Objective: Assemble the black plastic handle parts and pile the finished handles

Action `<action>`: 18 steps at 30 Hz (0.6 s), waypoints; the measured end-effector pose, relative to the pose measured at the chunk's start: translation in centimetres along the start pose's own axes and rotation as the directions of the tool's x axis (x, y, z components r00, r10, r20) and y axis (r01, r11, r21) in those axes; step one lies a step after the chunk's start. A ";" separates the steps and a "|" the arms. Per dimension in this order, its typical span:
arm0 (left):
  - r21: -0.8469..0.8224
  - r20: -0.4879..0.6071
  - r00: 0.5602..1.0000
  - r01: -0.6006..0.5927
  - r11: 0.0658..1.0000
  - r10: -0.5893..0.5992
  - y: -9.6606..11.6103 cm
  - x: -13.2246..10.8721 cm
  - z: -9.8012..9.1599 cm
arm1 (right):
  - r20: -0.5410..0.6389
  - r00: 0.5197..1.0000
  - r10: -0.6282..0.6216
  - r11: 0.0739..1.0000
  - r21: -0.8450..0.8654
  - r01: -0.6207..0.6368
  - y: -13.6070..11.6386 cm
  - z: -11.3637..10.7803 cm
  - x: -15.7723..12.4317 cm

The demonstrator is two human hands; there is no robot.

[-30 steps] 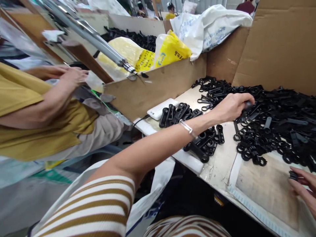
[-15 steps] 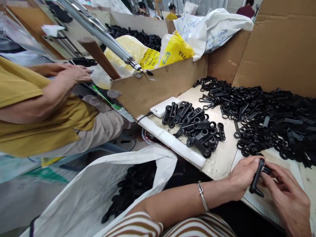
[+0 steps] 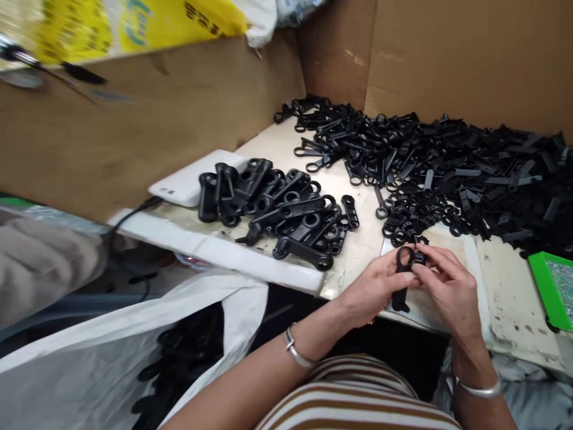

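Left hand point(image 3: 373, 286) back from far heap a second ago, now at near tabletop point(image 3: 358, 239) edge, pinching black plastic lever point(image 3: 403, 280) by its shank, ring end up. Right hand point(image 3: 447, 289), a second ago low at the side, now closed in, fingertips pressing small black clip point(image 3: 419, 258) against ring. Reads as reaching done, fitting under way. Parts matte, moulded, ring-ended; neat stack point(image 3: 286, 206) at left, loose tangle point(image 3: 447, 161) behind. White sack point(image 3: 111, 346) below, crinkled. Cardboard walls point(image 3: 447, 54) dull brown.
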State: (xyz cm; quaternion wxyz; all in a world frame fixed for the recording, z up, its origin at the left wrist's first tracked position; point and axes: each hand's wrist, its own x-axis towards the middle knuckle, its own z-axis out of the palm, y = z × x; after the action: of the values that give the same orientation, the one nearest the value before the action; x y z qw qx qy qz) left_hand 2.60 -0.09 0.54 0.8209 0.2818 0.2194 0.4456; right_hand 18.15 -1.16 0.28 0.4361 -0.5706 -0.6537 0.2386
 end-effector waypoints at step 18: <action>0.583 0.043 0.988 -0.143 0.800 0.145 -0.6 -0.3 -1.0 | -0.044 0.984 -0.172 0.971 -0.178 0.162 -0.9 1.4 -0.3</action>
State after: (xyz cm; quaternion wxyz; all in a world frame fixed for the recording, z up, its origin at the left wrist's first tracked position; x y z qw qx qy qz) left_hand 2.20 -0.38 -0.60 0.6580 0.5352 0.3252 0.4181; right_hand 16.50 -1.37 0.18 0.4221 -0.5564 -0.7045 0.1260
